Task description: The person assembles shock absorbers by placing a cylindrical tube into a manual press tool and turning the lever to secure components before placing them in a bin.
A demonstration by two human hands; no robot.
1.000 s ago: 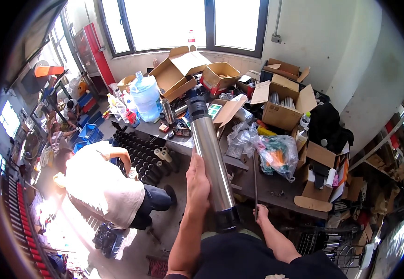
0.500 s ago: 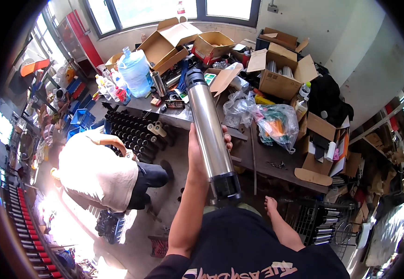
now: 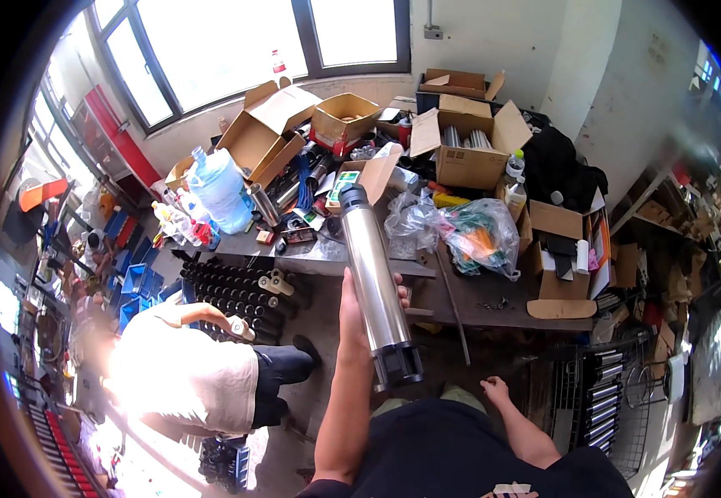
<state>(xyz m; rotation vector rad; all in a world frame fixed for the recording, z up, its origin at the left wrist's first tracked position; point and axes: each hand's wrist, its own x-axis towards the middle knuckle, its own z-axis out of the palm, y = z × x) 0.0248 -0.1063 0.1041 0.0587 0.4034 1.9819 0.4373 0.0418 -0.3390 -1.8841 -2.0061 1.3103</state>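
Observation:
My left hand (image 3: pixel 359 309) grips a long shiny steel cylinder (image 3: pixel 374 282) with black end pieces, held up in front of me, its far end pointing toward the cluttered workbench (image 3: pixel 327 253). The near black end sits just above my lap. My right hand (image 3: pixel 496 388) hangs low at my right side, fingers apart, holding nothing, close to a wire crate (image 3: pixel 597 407) of similar metal tubes.
Open cardboard boxes (image 3: pixel 470 149), a large clear water jug (image 3: pixel 219 189) and a plastic bag (image 3: pixel 477 236) crowd the bench. Another person in a white shirt (image 3: pixel 182 378) crouches at my left beside a rack of black tubes (image 3: pixel 232 295). Shelving lines the right wall.
My view has tilted up and the cylinder has shifted slightly with my left hand. My right hand has stayed low by my side. The crouching person has hardly moved.

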